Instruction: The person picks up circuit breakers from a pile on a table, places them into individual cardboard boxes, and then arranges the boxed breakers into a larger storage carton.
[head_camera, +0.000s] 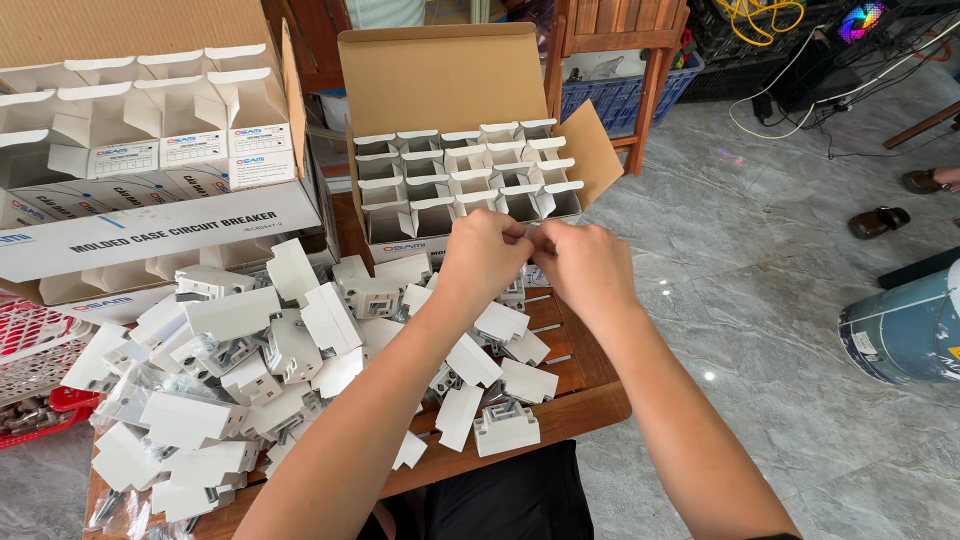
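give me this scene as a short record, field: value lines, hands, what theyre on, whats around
left hand: left hand closed, fingers pinched against the right
right hand: right hand closed, meeting the left; any item between them is hidden
below hands: pile of white plastic parts on the wooden table
behind hands: open carton of small white boxes
left side: stacked cartons
right side: grey tiled floor, blue drum

White plastic parts (240, 350), brown cardboard box (450, 80) (white cartons (460, 175) inside), grey marbled floor (760, 300), red basket (40, 400).
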